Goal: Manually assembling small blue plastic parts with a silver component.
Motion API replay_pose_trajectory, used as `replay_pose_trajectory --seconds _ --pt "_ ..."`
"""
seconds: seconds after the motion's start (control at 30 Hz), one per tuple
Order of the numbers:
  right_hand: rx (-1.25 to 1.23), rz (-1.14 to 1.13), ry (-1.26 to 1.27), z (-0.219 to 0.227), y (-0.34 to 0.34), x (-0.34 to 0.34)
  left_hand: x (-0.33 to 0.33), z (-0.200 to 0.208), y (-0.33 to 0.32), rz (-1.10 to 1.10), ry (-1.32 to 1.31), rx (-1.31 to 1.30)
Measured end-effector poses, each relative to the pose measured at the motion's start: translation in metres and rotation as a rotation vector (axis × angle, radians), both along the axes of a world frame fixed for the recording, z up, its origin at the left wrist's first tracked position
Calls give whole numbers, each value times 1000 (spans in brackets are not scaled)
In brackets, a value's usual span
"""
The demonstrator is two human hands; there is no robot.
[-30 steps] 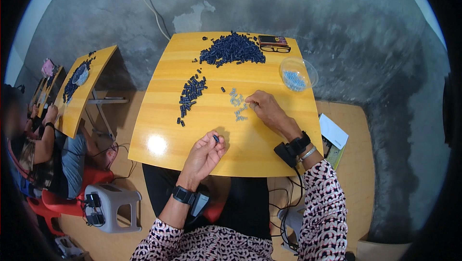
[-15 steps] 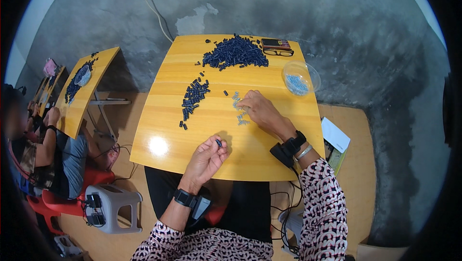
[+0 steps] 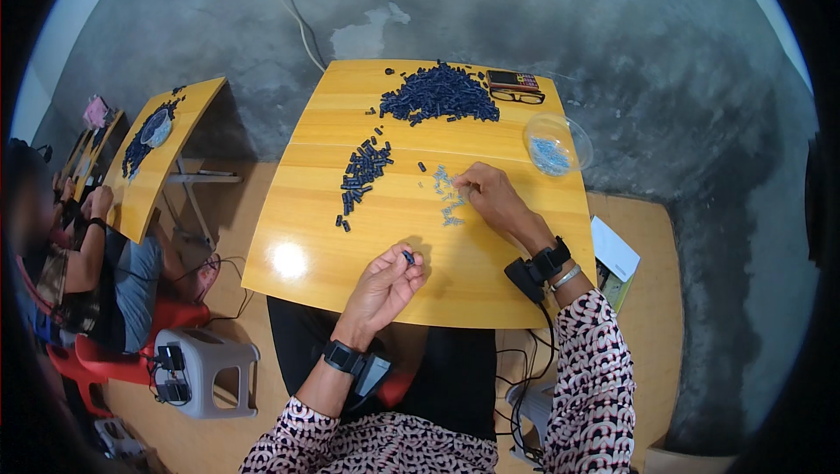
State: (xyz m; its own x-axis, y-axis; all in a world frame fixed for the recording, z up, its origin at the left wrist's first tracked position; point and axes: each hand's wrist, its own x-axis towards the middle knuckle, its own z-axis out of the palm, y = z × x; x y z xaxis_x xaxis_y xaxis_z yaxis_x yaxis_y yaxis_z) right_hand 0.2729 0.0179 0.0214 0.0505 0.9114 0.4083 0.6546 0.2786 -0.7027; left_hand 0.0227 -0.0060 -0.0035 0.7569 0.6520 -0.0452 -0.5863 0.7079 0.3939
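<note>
Near the front of the yellow table, my left hand [image 3: 382, 289] is turned palm up and pinches a small dark blue cylindrical piece [image 3: 409, 257] between thumb and fingers. My right hand [image 3: 497, 200] is over the table's middle, thumb and forefinger brought together at the edge of a loose scatter of tiny silvery pieces [image 3: 450, 199]. Anything between those fingertips is too small to make out. One dark blue cylinder [image 3: 422, 166] lies alone just left of the scatter. Farther left is a small heap of similar cylinders [image 3: 364, 170].
A large pile of dark blue pieces [image 3: 440, 94] covers the table's far part, beside a phone [image 3: 513, 80] and eyeglasses [image 3: 518, 98]. A clear round tub [image 3: 529, 137] of tiny light pieces stands at the right edge. Another person [image 3: 80, 268] works at a table on the left.
The whole view has shifted slightly. My right fingertips have drawn a little to the right, toward the edge of the silvery scatter. My left hand keeps its pinch on the blue cylinder.
</note>
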Motion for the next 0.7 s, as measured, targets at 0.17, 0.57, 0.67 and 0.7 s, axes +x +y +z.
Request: replay_pose_trajectory --seconds 0.17,0.57,0.67,0.7 --pt "12 36 -142 10 5 -14 -2 -1 -1 -9 -9 -14" --pt "71 9 -363 -2 35 -56 -3 2 -1 -3 41 6" --pt "51 28 -398 0 34 -63 -4 6 -3 8 65 -3" --pt "49 33 -399 -2 35 -64 -4 7 -3 12 64 -6"
